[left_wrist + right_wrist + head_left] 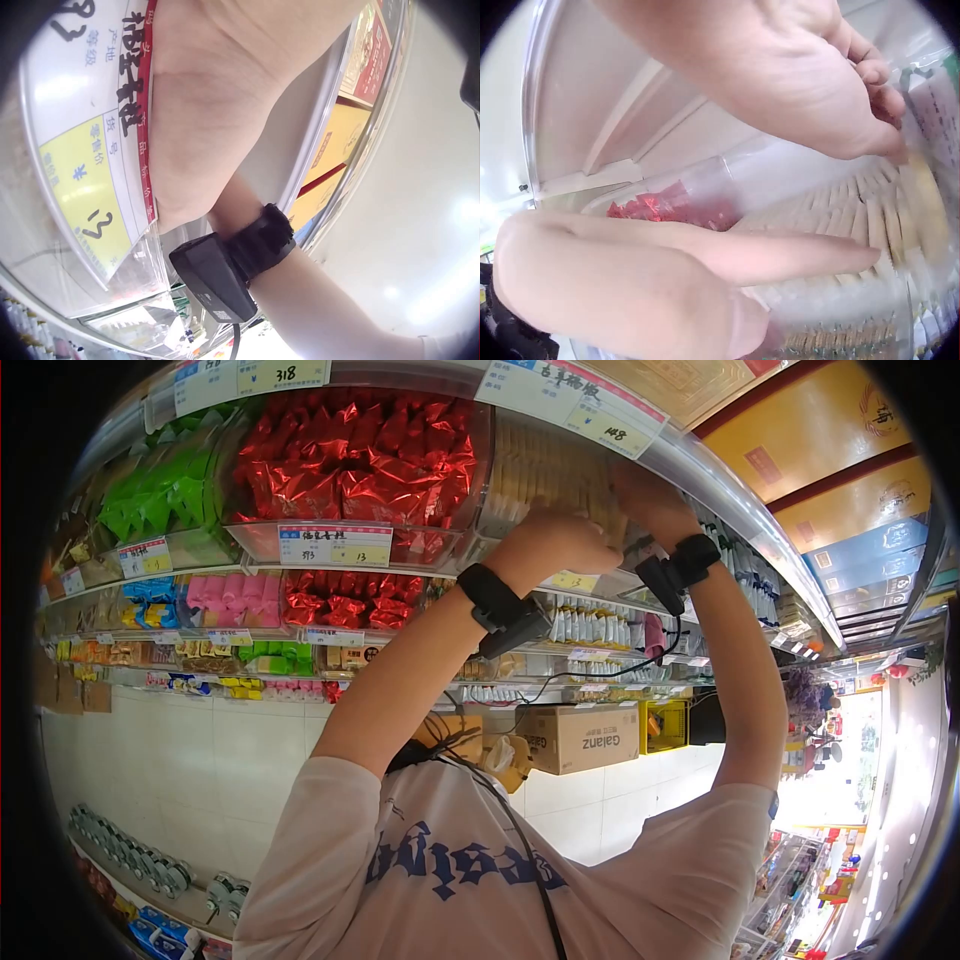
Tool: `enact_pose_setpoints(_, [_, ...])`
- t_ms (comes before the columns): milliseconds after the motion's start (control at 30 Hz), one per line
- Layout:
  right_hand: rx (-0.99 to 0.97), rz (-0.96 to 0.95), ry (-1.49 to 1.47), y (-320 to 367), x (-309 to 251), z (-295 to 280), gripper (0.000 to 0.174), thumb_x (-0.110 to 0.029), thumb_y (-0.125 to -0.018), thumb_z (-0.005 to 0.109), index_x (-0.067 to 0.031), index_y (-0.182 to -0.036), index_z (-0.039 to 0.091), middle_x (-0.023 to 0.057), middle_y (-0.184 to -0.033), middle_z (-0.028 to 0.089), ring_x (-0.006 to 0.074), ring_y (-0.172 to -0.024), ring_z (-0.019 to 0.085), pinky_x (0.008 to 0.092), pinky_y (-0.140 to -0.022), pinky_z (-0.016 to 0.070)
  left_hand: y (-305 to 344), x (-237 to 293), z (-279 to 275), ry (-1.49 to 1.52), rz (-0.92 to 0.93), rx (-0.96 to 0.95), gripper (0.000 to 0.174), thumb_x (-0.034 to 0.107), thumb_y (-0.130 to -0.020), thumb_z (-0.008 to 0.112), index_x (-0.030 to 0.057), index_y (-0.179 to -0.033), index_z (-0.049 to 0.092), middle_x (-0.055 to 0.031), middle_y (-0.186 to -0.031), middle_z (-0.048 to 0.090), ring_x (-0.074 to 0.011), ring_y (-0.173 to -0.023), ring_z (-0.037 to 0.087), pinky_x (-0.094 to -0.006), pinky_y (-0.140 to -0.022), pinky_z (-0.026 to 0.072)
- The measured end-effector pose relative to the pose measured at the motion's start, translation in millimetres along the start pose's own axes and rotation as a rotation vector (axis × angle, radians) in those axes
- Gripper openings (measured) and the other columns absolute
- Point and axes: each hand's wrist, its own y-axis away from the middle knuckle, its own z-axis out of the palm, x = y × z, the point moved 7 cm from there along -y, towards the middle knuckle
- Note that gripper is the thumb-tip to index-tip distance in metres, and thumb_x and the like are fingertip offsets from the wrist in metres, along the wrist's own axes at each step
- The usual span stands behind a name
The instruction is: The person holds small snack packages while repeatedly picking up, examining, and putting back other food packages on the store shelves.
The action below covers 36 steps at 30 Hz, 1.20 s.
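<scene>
A clear bin holds a row of thin cream-coloured packets [847,217] standing on edge. My left hand [555,550] reaches into the front of this bin; in the right wrist view its straight finger [802,255] lies along the packets. Beyond it, my right hand [802,82] has its fingers curled at the bin's far end. Its fingertips pinch a blurred pale yellow packet [924,202] there. In the left wrist view, the left palm [210,105] fills the top beside a price tag [97,157], hiding its fingers.
Beside the bin stand bins of red foil packets [360,460] and green packets [165,485]. A shelf edge with price tags [570,405] runs above. Yellow boxes [790,450] sit at upper right. Below the shelves are a cardboard carton [580,738] and a yellow crate [665,725].
</scene>
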Motion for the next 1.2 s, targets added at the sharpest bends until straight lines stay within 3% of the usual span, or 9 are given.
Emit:
enact_pose_setpoints(133, [-0.04, -0.003, -0.05, -7.9, 10.5, 8.6, 0.017, -0.006, -0.081, 0.064, 0.0047, -0.093, 0.066, 0.0275, -0.091, 0.067, 0.0436, -0.095, 0.067, 0.0507, -0.084, 0.0527, 0.7, 1.3, -3.0, -0.011, -0.008, -0.029, 0.063, 0.05, -0.095, 0.039, 0.0041, -0.12, 0.073, -0.017, -0.14, 0.06, -0.0349, -0.138, 0.048, -0.0563, -0.118, 0.0277])
enact_pose_setpoints(233, [-0.076, 0.099, -0.082, -9.4, 12.6, -20.2, 0.024, -0.018, -0.093, 0.055, -0.0067, -0.111, 0.067, 0.0191, -0.108, 0.07, 0.0396, -0.101, 0.065, 0.0481, -0.088, 0.0503, -2.9, -0.6, -1.4, -0.009, 0.021, 0.079, 0.062, 0.05, -0.094, 0.039, 0.0031, -0.113, 0.076, -0.0186, -0.132, 0.065, -0.0367, -0.131, 0.054, -0.0553, -0.115, 0.0316])
enact_pose_setpoints(367, [-0.271, 0.101, -0.151, 3.4, -0.8, -30.5, 0.027, -0.02, -0.092, 0.055, -0.0012, -0.106, 0.069, 0.0231, -0.1, 0.069, 0.0398, -0.095, 0.067, 0.0473, -0.087, 0.0521, 1.6, -1.5, -2.3, 0.022, 0.045, 0.124, 0.061, 0.05, -0.093, 0.04, 0.0038, -0.111, 0.077, -0.0187, -0.128, 0.067, -0.0376, -0.125, 0.058, -0.0528, -0.112, 0.0359])
enact_pose_setpoints(600, [-0.593, 0.148, -0.601, 33.8, -21.0, -9.4, 0.036, -0.017, -0.093, 0.054, -0.0026, -0.125, 0.061, 0.0267, -0.11, 0.069, 0.0426, -0.109, 0.064, 0.0481, -0.093, 0.0517, 0.3, 0.9, -5.4, -0.003, 0.029, 0.199, 0.056, 0.047, -0.092, 0.043, 0.0053, -0.104, 0.078, -0.0178, -0.112, 0.073, -0.0373, -0.11, 0.067, -0.0506, -0.101, 0.0477])
enact_pose_setpoints(733, [-0.756, 0.149, -0.341, 26.8, -6.2, 10.9, 0.039, -0.017, -0.093, 0.052, -0.0027, -0.129, 0.054, 0.0251, -0.113, 0.068, 0.0399, -0.106, 0.066, 0.0471, -0.09, 0.0533, 2.8, 1.8, -5.2, -0.02, 0.045, 0.157, 0.058, 0.047, -0.092, 0.042, 0.0039, -0.105, 0.078, -0.0178, -0.115, 0.072, -0.0375, -0.114, 0.065, -0.0507, -0.104, 0.0459])
enact_pose_setpoints(1000, [-0.668, -0.187, -0.22, 21.7, 30.8, 70.3, 0.022, -0.011, -0.083, 0.057, 0.0056, -0.091, 0.069, 0.0222, -0.106, 0.066, 0.039, -0.098, 0.063, 0.0434, -0.089, 0.052, 6.5, 1.4, -3.4, 0.005, 0.04, 0.176, 0.062, 0.049, -0.093, 0.04, 0.0021, -0.111, 0.076, -0.023, -0.128, 0.065, -0.042, -0.125, 0.058, -0.052, -0.112, 0.0388])
enact_pose_setpoints(1067, [-0.555, -0.7, 0.301, 28.2, -3.2, 28.4, 0.02, -0.01, -0.081, 0.06, 0.0061, -0.088, 0.069, 0.0228, -0.108, 0.065, 0.039, -0.107, 0.059, 0.0419, -0.09, 0.0509, 7.3, 1.6, -5.5, 0.013, 0.027, 0.075, 0.062, 0.05, -0.093, 0.039, 0.0028, -0.112, 0.076, -0.0223, -0.127, 0.066, -0.0412, -0.127, 0.056, -0.0526, -0.113, 0.0374])
enact_pose_setpoints(1133, [-0.305, -0.081, -0.43, 27.3, -1.1, -8.4, 0.016, -0.01, -0.077, 0.064, 0.0048, -0.082, 0.07, 0.0216, -0.101, 0.065, 0.0375, -0.105, 0.061, 0.0407, -0.09, 0.0515, 4.2, 0.8, -4.8, -0.02, 0.041, 0.134, 0.061, 0.049, -0.093, 0.04, 0.003, -0.112, 0.076, -0.0217, -0.127, 0.066, -0.041, -0.126, 0.057, -0.0523, -0.112, 0.0376])
enact_pose_setpoints(1200, [-0.385, -0.227, -0.19, 30.4, -16.2, 4.1, 0.016, -0.009, -0.078, 0.064, 0.0052, -0.081, 0.07, 0.0208, -0.099, 0.065, 0.0367, -0.103, 0.062, 0.0404, -0.09, 0.0518, 3.0, 0.6, -1.6, -0.02, 0.033, 0.133, 0.059, 0.047, -0.092, 0.043, 0.0037, -0.114, 0.075, -0.0196, -0.128, 0.067, -0.0408, -0.126, 0.057, -0.0513, -0.112, 0.0386])
